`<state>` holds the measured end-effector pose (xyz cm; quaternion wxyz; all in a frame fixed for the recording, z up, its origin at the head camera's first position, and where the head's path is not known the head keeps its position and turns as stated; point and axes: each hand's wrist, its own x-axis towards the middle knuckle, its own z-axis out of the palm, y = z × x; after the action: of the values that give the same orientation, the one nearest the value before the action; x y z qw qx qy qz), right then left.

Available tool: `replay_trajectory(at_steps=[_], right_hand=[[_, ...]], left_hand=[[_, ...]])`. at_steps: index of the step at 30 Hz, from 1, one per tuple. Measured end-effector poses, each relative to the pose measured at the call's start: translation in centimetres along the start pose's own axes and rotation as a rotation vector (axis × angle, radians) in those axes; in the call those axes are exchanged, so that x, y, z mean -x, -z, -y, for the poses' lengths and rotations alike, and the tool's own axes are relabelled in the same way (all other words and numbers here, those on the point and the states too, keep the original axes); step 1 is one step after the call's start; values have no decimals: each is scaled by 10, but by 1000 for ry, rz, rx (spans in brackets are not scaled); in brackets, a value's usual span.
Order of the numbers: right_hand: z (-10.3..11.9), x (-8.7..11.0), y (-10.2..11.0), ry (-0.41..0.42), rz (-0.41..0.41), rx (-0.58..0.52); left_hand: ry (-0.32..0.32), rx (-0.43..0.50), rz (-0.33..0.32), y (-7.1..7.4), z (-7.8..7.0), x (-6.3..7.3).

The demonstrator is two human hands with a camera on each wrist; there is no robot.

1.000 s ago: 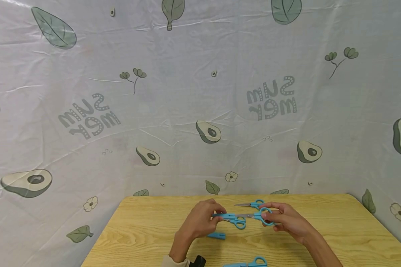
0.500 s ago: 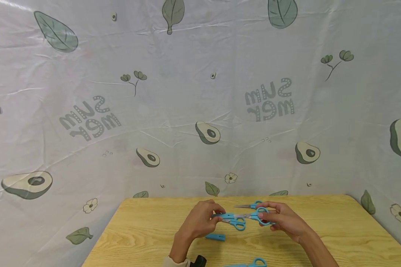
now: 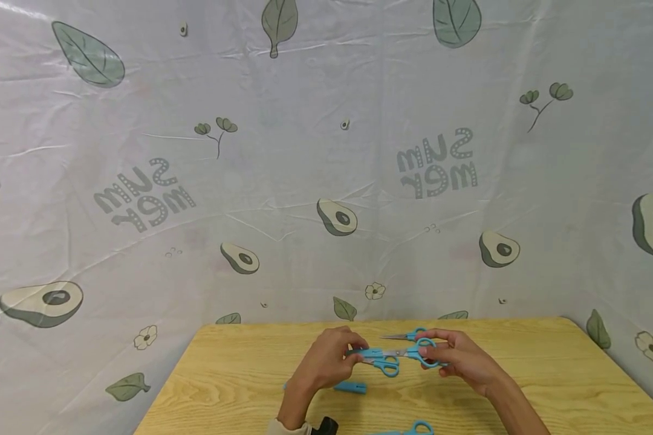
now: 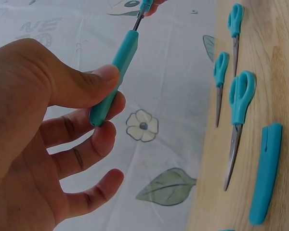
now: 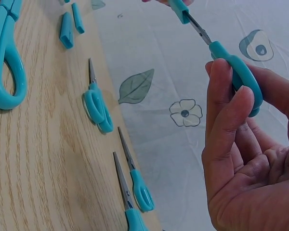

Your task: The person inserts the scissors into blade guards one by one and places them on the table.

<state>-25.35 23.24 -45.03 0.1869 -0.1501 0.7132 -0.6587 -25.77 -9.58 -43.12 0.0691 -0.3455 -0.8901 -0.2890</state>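
My left hand (image 3: 332, 357) pinches a blue blade cover (image 4: 119, 72) between thumb and fingers; its other fingers are spread apart in the left wrist view. Handle loops of a pair of scissors (image 5: 238, 72) are held by my right hand (image 3: 465, 359). The blades point left, with their tips inside the cover's mouth and a length of metal near the pivot still showing. Both things are held up above the wooden table. Below and behind them, another pair of blue scissors (image 3: 387, 366) lies with bare blades.
More bare scissors (image 3: 413, 334) lie toward the table's far edge. Loose blue covers (image 3: 350, 387) (image 5: 66, 31) rest near my left forearm. Close to the front edge lies a pair with its blades covered (image 5: 9, 62). A printed sheet (image 3: 283, 181) hangs behind the table (image 3: 533, 368).
My right hand has moved slightly left with the scissors, and less bare blade shows outside the cover. My left hand keeps its pinch on the cover. The head view has shifted a little.
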Motion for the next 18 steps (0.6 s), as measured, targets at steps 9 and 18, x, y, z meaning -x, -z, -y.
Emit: replay_trajectory(at_steps=[9, 18], right_hand=[[-1, -4, -3, -8, -15, -1], [1, -7, -6, -3, -10, -4]], left_hand=[[6, -4, 2, -1, -2, 0], [-6, -20, -5, 0, -3, -2]])
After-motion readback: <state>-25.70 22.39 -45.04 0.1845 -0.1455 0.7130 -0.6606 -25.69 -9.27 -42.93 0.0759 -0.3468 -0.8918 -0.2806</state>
